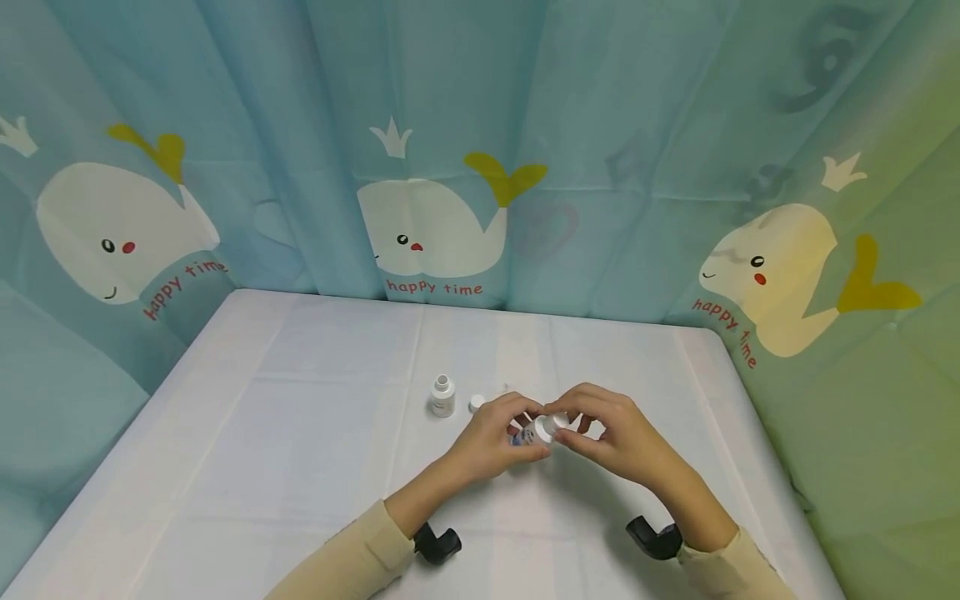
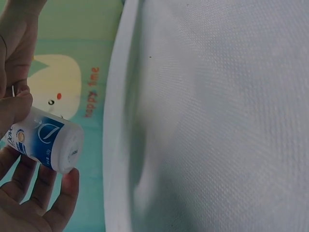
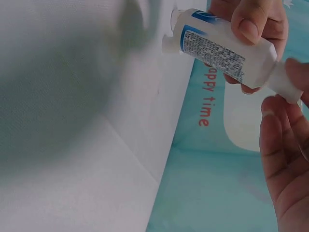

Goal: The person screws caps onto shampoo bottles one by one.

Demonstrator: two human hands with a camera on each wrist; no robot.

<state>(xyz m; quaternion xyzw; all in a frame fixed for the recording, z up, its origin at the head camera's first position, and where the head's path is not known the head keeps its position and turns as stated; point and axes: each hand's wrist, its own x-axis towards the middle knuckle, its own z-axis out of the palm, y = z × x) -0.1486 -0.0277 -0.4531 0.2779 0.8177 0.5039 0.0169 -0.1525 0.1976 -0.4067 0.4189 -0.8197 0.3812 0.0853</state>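
My left hand (image 1: pixel 495 433) grips a small white bottle (image 3: pixel 227 48) with a blue label round its body. In the head view the bottle lies tilted between both hands, its neck end toward the right. At that end, my right hand (image 1: pixel 611 429) pinches the white cap (image 3: pixel 282 83) between thumb and fingertips. The left wrist view shows the bottle's base, with fingertips (image 2: pixel 71 181) against its edge. Left of the hands, another white bottle (image 1: pixel 443 397) stands upright on the table without a cap. A loose white cap (image 1: pixel 477 403) lies beside it, close to my left hand.
A white cloth covers the table (image 1: pixel 300 450). Behind it and along both sides hangs a blue-green curtain (image 1: pixel 600 150) printed with whales. Black curved pieces (image 1: pixel 437 546) sit under each wrist, by the beige sleeves (image 1: pixel 352 546).
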